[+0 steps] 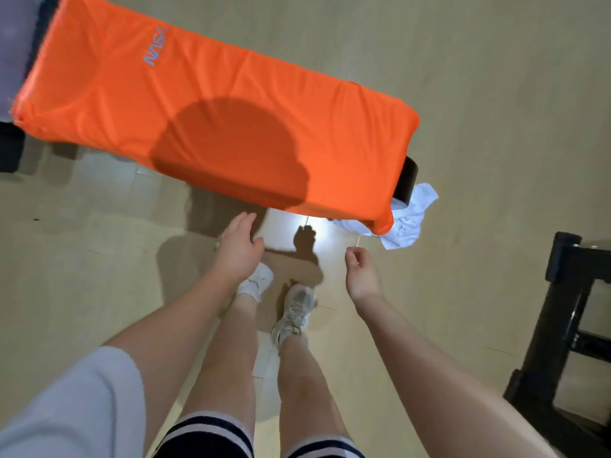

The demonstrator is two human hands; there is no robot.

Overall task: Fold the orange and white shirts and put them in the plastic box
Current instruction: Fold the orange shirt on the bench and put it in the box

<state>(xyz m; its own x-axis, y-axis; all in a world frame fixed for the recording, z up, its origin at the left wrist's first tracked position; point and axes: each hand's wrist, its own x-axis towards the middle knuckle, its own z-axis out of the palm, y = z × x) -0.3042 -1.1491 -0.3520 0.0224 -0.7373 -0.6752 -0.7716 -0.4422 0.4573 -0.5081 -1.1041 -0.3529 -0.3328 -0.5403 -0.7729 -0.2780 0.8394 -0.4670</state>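
Left hand (238, 247) flat, right hand (361, 272) seemingly half-curled.

floor (496, 77): pale wood; black frame (562, 325): right edge; 2 white sneakers (294, 312): on floor

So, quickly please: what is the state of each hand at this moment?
Left hand: open, fingers straight, holding nothing.
Right hand: fingers loosely curled, holding nothing, so open.

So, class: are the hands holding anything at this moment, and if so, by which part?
Nothing is held. The left hand is open and the right hand loosely curled, both apart from the orange shirt.
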